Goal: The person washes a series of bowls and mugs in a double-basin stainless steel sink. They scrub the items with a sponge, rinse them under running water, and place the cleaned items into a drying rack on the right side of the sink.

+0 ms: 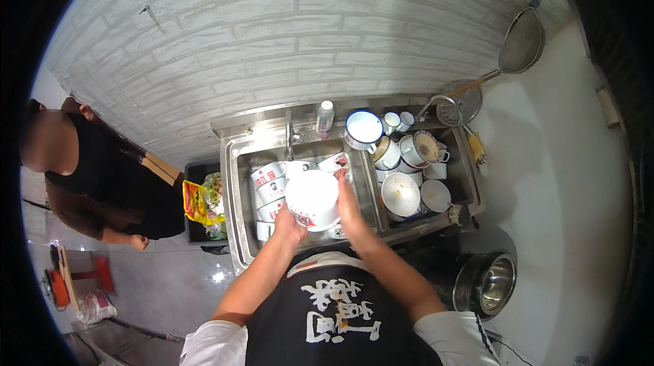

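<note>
My left hand (291, 225) and my right hand (350, 202) hold a white enamel mug (312, 197) between them, one on each side, over the left basin of a steel double sink (240, 243). Its pale, bright bottom or inside faces up; glare hides which. Red print shows on its lower wall. Below and around it in the basin lie several white printed mugs (270, 190). The faucet (289, 136) stands behind them. In the right basin, soiled mugs and bowls are piled, among them a stained white bowl (401, 195).
A clear bottle (325, 120) and a blue-rimmed mug (364, 128) stand at the sink's back edge. A waste bin (191, 236) adjoins the sink's left end; a person (127, 187) stands beyond it. A wire strainer (522, 44) hangs at right, above a steel pot (495, 284).
</note>
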Demonstrator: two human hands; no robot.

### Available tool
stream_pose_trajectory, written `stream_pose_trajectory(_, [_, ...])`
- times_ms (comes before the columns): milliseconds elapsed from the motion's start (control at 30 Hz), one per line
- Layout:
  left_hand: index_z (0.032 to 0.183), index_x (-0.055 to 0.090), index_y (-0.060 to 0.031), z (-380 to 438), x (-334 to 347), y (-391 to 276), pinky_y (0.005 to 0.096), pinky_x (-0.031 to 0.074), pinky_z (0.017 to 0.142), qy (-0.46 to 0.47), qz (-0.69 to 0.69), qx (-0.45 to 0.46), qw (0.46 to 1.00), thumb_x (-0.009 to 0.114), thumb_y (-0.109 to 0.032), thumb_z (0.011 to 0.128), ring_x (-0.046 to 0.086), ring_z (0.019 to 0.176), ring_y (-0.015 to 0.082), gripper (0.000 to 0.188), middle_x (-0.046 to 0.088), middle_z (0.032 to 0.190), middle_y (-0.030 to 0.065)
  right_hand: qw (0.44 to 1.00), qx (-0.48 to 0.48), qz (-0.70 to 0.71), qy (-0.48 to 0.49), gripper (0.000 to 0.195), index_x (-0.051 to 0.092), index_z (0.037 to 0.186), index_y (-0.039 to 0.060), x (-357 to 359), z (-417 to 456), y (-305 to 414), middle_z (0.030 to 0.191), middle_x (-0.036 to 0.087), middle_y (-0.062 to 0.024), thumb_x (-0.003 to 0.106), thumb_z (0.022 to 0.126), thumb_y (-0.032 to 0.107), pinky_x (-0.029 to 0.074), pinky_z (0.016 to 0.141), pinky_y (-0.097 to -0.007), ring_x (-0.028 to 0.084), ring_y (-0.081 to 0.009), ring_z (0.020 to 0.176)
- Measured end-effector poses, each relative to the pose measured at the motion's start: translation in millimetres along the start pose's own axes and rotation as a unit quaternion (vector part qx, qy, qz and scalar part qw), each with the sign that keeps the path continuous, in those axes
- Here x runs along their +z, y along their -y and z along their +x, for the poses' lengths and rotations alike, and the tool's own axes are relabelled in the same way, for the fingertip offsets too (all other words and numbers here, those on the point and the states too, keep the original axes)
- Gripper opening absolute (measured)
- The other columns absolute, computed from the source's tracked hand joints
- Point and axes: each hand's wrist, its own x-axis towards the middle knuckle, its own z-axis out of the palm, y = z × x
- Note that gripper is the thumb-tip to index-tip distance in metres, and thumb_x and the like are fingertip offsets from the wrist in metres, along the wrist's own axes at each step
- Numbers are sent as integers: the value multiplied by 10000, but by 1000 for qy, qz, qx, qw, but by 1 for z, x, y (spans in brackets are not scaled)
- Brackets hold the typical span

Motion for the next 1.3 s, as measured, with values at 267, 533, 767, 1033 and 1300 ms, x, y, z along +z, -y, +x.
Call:
stream_pose_trajectory(267, [1321, 497, -53, -17, 52, 15, 516, 480, 1007, -2, -7, 80, 997, 304, -353, 1064, 594, 1172, 316, 440, 598, 1300, 129, 990, -7, 36, -135, 703, 504, 1306, -81, 6, 11, 0, 1241, 593, -257, 308, 1012, 527, 412, 997, -430, 568, -390, 1140])
stream_pose_trajectory(533, [1332, 495, -46, -7, 61, 19, 516, 459, 1036, 25, -34, 69, 997, 309, -323, 1066, 580, 1197, 316, 427, 570, 1345, 146, 905, -238, -318, -155, 651, 283, 1462, -71, 16, -17, 4, 1430, 350, -326, 350, 1019, 402, 270, 1121, -458, 341, -444, 1335])
stream_pose_trajectory(767, [1296, 523, -4, -3, 47, 19, 529, 487, 999, 34, 26, -27, 999, 399, -275, 1045, 607, 1154, 313, 390, 605, 1289, 163, 987, 116, 83, 81, 635, 615, 1222, 17, -49, 57, 35, 1161, 657, -129, 427, 990, 578, 476, 939, -348, 612, -200, 1093])
stream_pose_trajectory(1033, [843, 638, 49, -1, 48, 0, 454, 493, 707, 3, 570, 270, 776, 451, -339, 1035, 653, 737, 371, 471, 654, 758, 225, 877, -98, -460, 98, 511, 681, 918, 16, -9, 39, 71, 790, 675, -166, 587, 923, 518, 515, 616, -411, 682, -261, 756])
stream_pose_trajectory(1300, [741, 612, 3, -27, 62, 1, 546, 479, 604, 28, 787, 349, 509, 536, -349, 981, 609, 643, 470, 433, 612, 674, 271, 716, -145, -680, 69, 512, 711, 765, 56, -24, 49, 58, 676, 668, -172, 552, 922, 517, 512, 633, -479, 661, -402, 709])
